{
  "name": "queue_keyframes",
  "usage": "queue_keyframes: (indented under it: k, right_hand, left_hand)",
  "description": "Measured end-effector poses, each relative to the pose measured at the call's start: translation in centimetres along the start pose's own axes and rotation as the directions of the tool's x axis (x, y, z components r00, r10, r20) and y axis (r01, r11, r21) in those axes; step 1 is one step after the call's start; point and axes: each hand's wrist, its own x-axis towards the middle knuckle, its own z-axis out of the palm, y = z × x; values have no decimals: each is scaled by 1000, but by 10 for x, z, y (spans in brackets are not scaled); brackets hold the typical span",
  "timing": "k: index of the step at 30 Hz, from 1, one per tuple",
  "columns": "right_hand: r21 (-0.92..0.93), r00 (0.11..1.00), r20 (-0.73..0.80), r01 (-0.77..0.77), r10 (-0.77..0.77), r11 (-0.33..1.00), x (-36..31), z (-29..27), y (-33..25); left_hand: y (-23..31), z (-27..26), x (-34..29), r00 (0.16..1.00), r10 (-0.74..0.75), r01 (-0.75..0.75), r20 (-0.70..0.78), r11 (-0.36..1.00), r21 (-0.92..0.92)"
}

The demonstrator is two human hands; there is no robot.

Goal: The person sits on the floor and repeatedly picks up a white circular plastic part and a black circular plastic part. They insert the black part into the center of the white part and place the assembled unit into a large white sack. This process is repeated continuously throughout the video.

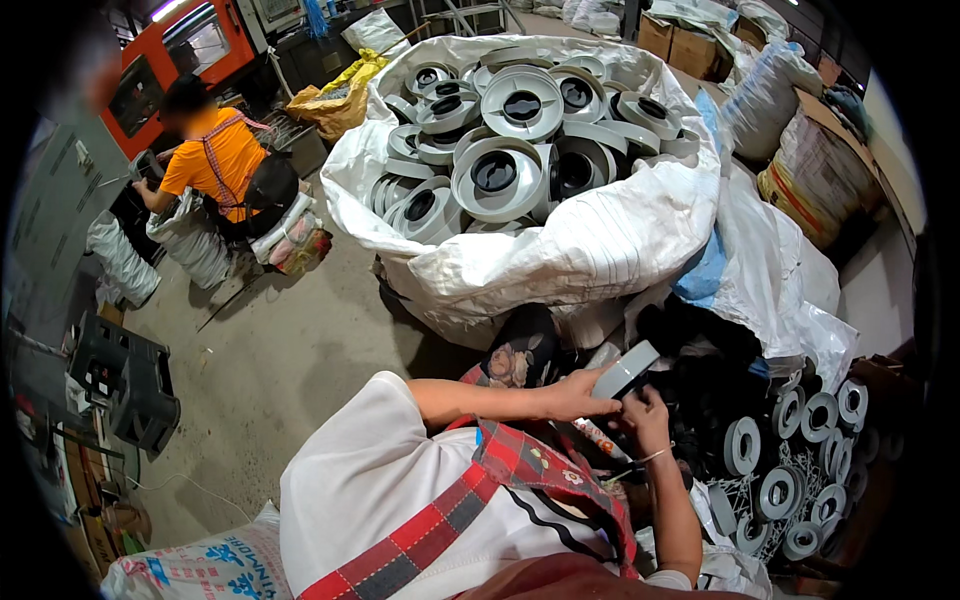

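Observation:
In front of my body, to the right, my left hand (577, 396) grips a round grey plastic ring (628, 368) tilted on its side. Close against its dark underside, my right hand (647, 416) has its fingers curled on a black plastic piece (634, 386); the fingers partly cover it. Whether that piece is seated in the ring, I cannot tell. Beyond my hands stands a big white woven sack (560, 262), heaped with grey rings that have black centres (497, 172). To the right lie a pile of black parts (690, 345) and several loose grey rings (742, 446).
At the far left a person in an orange shirt (212, 160) sits by white sacks (190, 240) and an orange machine (165, 75). A black plastic stool (145, 400) stands left. A printed white bag (200, 562) lies lower left. Filled bags (815, 180) line the right side.

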Motion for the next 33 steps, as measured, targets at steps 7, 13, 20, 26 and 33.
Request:
queue_keyframes:
  k: [7,13,20,26,33]
  right_hand:
    - [-359,877,22,454,-479,815,-10,-6,8]
    - [-239,937,41,347,-347,907,-22,-13,-4]
    - [378,961,258,-192,96,906,-25,-43,-16]
    - [-840,849,-514,-469,-122,273,-31,-207,31]
    - [-656,609,-749,-737,259,-163,-88,-277,134]
  left_hand:
    - [9,1,4,941,-300,321,155,938,-134]
    - [51,-5,15,925,-294,293,241,955,41]
    - [104,-24,49,939,46,-176,341,916,360]
    - [249,-130,163,547,834,-416,76,192,889]
    - [168,-73,95,901,419,-399,115,691,603]
